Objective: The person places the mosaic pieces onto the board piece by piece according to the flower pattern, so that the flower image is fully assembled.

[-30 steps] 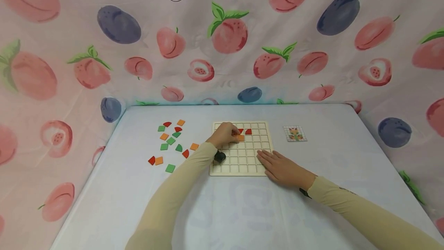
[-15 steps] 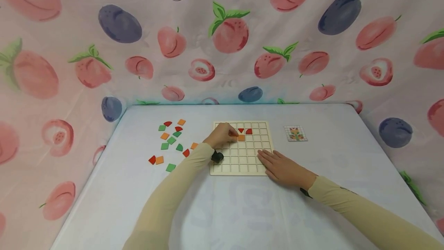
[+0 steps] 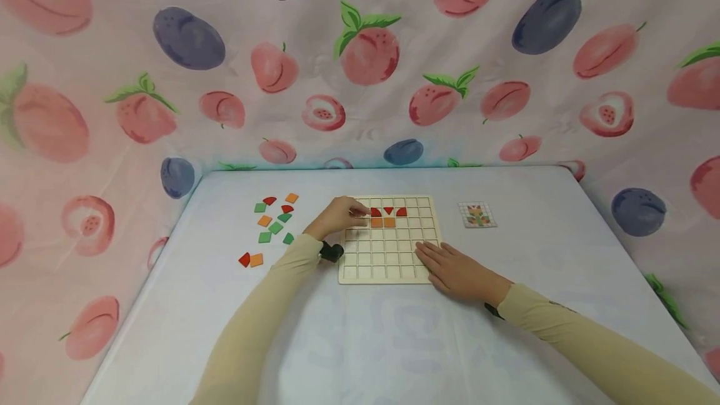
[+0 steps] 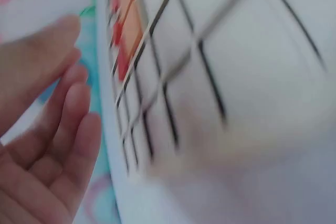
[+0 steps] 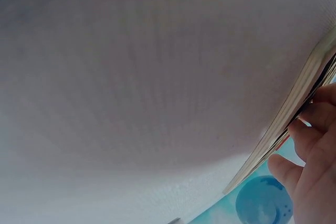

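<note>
A pale wooden grid board lies on the table in the head view. Set in its upper cells are two red quarter-round pieces, the left one and the right one, with a small red triangle between them. Two orange squares sit side by side just below. My left hand is over the board's upper left edge, fingertips close to the left red piece. The left wrist view shows thumb and fingers loosely bent, holding nothing. My right hand rests flat on the board's right edge.
Loose green squares, orange squares, red pieces and green quarter-rounds lie scattered left of the board. A small card with a flower pattern on a grid lies to its right.
My left hand has moved left, away from the pieces on the board. The left red quarter-round and the left orange square now show fully. My right hand stays put.
</note>
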Available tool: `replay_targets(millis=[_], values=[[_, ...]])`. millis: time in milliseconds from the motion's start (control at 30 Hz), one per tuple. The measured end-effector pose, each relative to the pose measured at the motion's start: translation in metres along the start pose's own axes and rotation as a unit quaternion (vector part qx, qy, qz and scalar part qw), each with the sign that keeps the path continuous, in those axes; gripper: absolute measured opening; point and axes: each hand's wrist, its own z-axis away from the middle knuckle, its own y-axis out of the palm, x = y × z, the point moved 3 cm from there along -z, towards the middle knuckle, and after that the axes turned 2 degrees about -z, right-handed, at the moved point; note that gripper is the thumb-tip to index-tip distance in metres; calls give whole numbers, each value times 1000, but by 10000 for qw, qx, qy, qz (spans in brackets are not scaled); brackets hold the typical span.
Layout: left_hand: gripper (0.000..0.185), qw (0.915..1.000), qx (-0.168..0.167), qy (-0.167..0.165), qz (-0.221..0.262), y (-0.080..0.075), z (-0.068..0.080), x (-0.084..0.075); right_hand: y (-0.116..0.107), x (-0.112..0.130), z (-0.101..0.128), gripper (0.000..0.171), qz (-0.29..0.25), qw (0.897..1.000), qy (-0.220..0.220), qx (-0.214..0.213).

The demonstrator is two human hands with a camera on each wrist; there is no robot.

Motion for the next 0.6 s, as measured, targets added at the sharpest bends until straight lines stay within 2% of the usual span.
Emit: replay_targets(millis=[133, 267, 433, 600], values=[[28, 9998, -113, -157, 62, -20, 23, 20, 0, 0, -1, 56, 18, 10000, 14, 37], [28, 9987, -112, -502, -72, -35, 47, 37, 0, 1, -1, 55, -19, 10000, 8, -22], [29, 9948, 62, -1014, -63, -40, 69, 52, 0, 1, 0, 55, 0, 10000, 6, -71], [29, 9938, 40, -1111, -97, -40, 78, 63, -1, 3, -2, 56, -26, 9999, 89, 77]])
